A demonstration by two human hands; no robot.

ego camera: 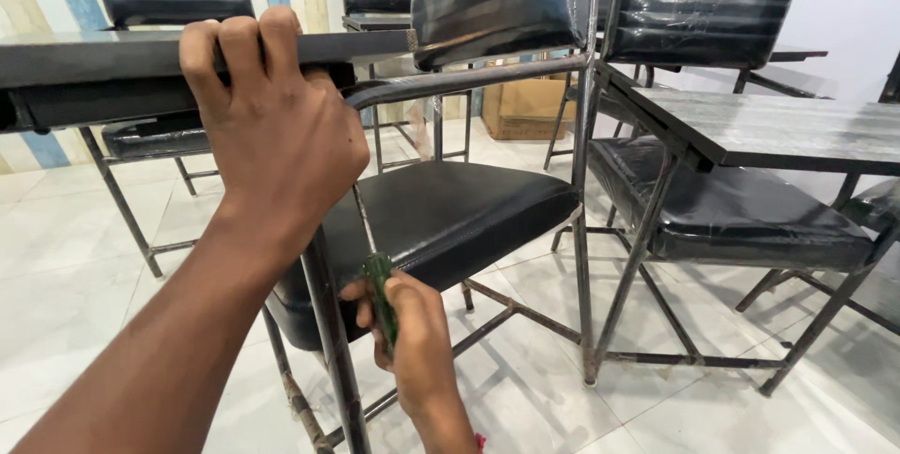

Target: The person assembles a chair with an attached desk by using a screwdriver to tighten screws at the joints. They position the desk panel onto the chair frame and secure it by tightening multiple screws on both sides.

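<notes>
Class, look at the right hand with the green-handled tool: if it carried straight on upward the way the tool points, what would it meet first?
Most likely the underside front edge of the black chair seat. The right hand holds the green-handled tool pointing up just below it, beside the chair's metal frame leg. Depth is unclear, so the tool may already be touching.

Black metal-framed chairs (441, 220) stand on white tiled floor (66, 267).

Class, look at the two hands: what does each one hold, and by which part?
Left hand grips the front edge of the chair's dark writing board. Right hand holds a green tool handle around its middle; its working end is hidden.
</notes>
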